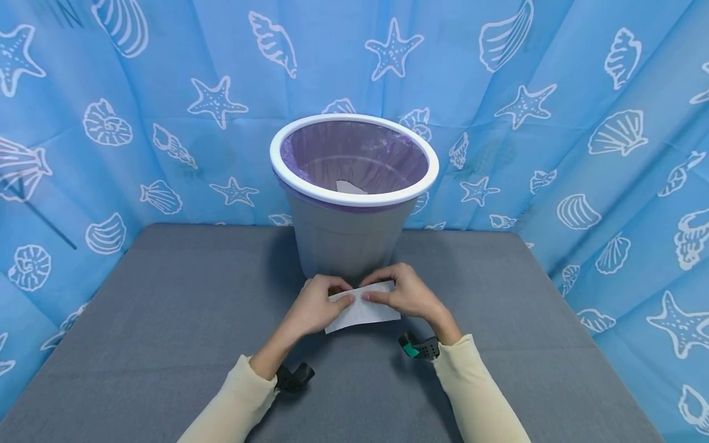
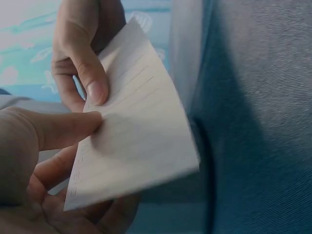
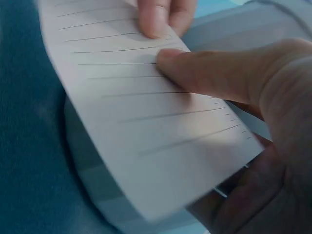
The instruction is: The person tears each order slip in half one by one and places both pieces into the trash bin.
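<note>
Both hands hold one small sheet of lined paper (image 1: pixel 362 312) by its far long edge, in front of the bin. My left hand (image 1: pixel 321 304) pinches it left of the middle, thumb on top and fingers beneath. Just beside that thumb, my right hand (image 1: pixel 407 292) pinches the same edge. The wrist views show printed lines across the sheet (image 3: pixel 131 112) and small marks or holes along the held edge. No tear is visible in the sheet (image 2: pixel 141 122). Some of the fingers behind the paper are hidden.
A grey waste bin (image 1: pixel 346 237) with a white rim and purple liner stands just beyond the hands. Inside it lies a white scrap of paper (image 1: pixel 350 187). Grey cloth covers the table (image 1: pixel 166 344). A blue curtain (image 1: pixel 332 55) with shell prints hangs behind.
</note>
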### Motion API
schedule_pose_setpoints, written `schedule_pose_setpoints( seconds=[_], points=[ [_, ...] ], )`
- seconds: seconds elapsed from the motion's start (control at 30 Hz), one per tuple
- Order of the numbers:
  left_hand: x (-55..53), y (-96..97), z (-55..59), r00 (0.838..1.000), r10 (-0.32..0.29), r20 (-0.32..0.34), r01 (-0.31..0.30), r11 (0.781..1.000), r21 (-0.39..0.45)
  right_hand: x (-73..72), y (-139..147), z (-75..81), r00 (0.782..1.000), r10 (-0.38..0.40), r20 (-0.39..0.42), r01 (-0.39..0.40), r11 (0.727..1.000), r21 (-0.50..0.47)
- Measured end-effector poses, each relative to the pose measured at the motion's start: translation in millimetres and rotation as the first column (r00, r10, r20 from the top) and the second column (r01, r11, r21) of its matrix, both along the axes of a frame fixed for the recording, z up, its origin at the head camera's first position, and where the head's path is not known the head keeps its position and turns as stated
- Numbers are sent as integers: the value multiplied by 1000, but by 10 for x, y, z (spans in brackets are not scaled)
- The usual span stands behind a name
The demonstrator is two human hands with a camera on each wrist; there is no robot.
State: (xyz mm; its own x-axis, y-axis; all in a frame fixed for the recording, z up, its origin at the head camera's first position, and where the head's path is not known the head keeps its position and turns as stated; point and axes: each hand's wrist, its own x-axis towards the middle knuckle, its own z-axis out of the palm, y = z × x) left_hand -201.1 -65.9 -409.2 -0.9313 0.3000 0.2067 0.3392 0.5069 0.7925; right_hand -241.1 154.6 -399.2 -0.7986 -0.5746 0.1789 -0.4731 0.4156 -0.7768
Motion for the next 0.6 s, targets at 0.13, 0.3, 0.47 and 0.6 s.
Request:
schedule_pose_setpoints(
  seconds=[0.13, 0.3, 0.47, 0.6],
  points=[
    [17, -18, 87, 998, 33, -47, -31, 998, 51, 28, -42, 21, 1000, -19, -15, 18, 998, -66],
    [43, -47, 179, 995, 61, -75, -53, 993, 107, 83, -85, 79, 995, -45, -85, 35, 993, -115],
    [64, -75, 243, 989, 61, -132, -40, 988, 152, 147, -136, 153, 987, -72, -142, 50, 987, -153],
    [86, -82, 291, 984, 56, -169, -28, 986, 164, 191, -174, 204, 980, -104, -171, 72, 980, -183]
  ],
)
